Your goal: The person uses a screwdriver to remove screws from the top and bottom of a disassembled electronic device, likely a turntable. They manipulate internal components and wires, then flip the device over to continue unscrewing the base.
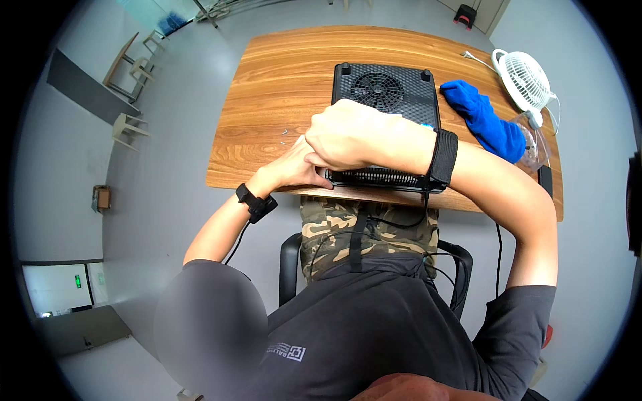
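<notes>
A flat black appliance (418, 100) lies underside up at the table's near edge. It shows a round fan grille, stubby feet and a slotted vent along its near side. My left hand (294, 166) grips its near left corner, the thumb against the edge; the other fingers are mostly covered. Above that corner, my right hand (341, 137) is closed in a fist, knuckles up, crossing over the left fingers. Whatever sits inside the fist is hidden. Small metal pieces that look like screws (284, 132) lie on the wood left of my hands.
On the wooden table (281, 73), a blue cloth (481, 117) lies right of the appliance. Beyond it are a white fan (525, 77) and a clear plastic container (535, 144). A black cable hangs past the table's near edge. My lap and a black chair armrest (289, 267) are close below.
</notes>
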Available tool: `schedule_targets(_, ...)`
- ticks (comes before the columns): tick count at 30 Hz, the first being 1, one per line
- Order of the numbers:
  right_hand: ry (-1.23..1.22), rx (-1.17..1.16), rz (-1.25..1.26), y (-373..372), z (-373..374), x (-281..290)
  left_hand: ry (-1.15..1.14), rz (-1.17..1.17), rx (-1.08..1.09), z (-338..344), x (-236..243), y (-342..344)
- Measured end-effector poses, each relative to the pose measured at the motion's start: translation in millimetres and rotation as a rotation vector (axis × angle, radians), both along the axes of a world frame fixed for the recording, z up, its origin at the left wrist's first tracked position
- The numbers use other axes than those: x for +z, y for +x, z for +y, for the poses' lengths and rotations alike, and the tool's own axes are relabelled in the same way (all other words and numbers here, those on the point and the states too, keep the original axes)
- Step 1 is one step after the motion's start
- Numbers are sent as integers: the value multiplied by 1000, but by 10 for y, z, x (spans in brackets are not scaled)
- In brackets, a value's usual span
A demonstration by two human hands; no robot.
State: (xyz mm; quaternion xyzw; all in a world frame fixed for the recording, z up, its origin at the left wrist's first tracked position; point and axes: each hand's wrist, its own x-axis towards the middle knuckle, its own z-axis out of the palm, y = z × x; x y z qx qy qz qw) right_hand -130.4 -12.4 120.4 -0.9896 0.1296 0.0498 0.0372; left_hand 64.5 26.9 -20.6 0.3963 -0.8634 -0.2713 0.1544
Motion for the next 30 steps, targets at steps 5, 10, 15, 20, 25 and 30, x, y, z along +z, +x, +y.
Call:
schedule_targets(5,41,43,-49,-72,38,111,46,-1,48,-41,-79,13)
schedule_targets(10,43,89,-82,58,-30,70,340,-169,98,-29,52,-25)
schedule_targets(15,-90,69,-193,66,3,-94,272,-107,118,-4,57,-66)
schedule_targets(20,-1,-110,-96,56,114,42,-56,56,-28,-45,-123,35)
schedule_targets(25,56,42,-87,0,60,129,284,-77,93,-62,-135,47)
schedule_targets(30,-26,-43,-97,161,64,21,263,-87,103,-10,26,-44)
